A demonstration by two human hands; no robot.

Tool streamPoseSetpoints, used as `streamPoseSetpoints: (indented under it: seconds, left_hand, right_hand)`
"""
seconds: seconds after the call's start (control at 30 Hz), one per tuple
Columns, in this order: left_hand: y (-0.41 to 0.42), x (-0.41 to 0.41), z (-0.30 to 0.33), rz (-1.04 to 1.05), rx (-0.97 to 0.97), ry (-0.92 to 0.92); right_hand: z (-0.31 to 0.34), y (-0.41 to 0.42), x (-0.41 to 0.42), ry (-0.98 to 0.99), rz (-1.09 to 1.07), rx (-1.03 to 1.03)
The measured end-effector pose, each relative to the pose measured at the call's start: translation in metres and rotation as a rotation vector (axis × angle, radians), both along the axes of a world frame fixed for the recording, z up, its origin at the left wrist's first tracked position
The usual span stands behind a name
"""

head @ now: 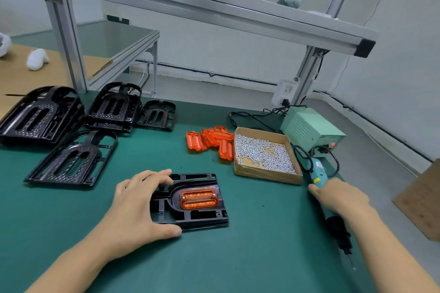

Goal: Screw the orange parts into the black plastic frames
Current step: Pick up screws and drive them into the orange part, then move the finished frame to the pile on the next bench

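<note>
A black plastic frame [209, 215] lies flat on the green mat in front of me, with an orange part [198, 198] seated in it and a screw head showing at each end. My left hand [137, 204] grips the frame's left edge, fingers over the top and thumb at the bottom. My right hand [340, 197] holds the teal electric screwdriver [317, 171] near the mat's right edge, its black tip pointing toward me. Loose orange parts [210, 141] are piled behind the frame.
A cardboard tray of silver screws [264, 152] stands right of the orange pile. Behind it is a green power supply [312, 128] with cables. Several black frames [73, 159] lie and stack at the left. An aluminium rack beam [190, 5] crosses overhead.
</note>
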State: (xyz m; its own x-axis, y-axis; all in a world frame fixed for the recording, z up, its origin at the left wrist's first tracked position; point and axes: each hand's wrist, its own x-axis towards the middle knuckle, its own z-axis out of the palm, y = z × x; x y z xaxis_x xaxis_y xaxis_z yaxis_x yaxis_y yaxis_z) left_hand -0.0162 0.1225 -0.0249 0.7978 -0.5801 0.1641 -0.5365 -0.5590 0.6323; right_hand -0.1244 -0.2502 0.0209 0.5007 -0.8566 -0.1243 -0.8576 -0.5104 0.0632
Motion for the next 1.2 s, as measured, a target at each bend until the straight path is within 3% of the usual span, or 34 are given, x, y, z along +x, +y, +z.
streamPoseSetpoints:
  seconds: [0.2,0.4,0.57,0.83,0.9,1.03,1.2]
  left_hand:
    - [0.000,-0.001,0.003,-0.010,-0.008,0.005]
    - [-0.001,0.001,0.002,-0.033,0.004,-0.020]
    - [-0.002,0.008,-0.002,-0.006,0.104,-0.097]
    - [-0.002,0.011,0.003,-0.023,0.106,0.011]
    - [-0.001,0.012,0.005,-0.031,0.111,0.044]
    - [0.000,0.015,0.007,-0.066,0.120,0.075]
    - [0.003,0.021,0.009,-0.086,0.144,0.099]
  right_hand:
    - [0.003,0.003,0.007,0.222,0.112,-0.106]
    - [0.012,0.004,0.011,0.302,0.155,-0.107]
    - [0.030,0.007,0.009,0.228,0.226,-0.167]
    - [0.055,0.054,0.028,-0.025,0.466,-0.266]
    - [0.051,0.070,0.037,-0.060,0.633,-0.199]
    - [0.030,0.114,0.052,0.000,1.006,0.190]
    - [0.005,0.151,0.074,0.126,1.156,0.394]
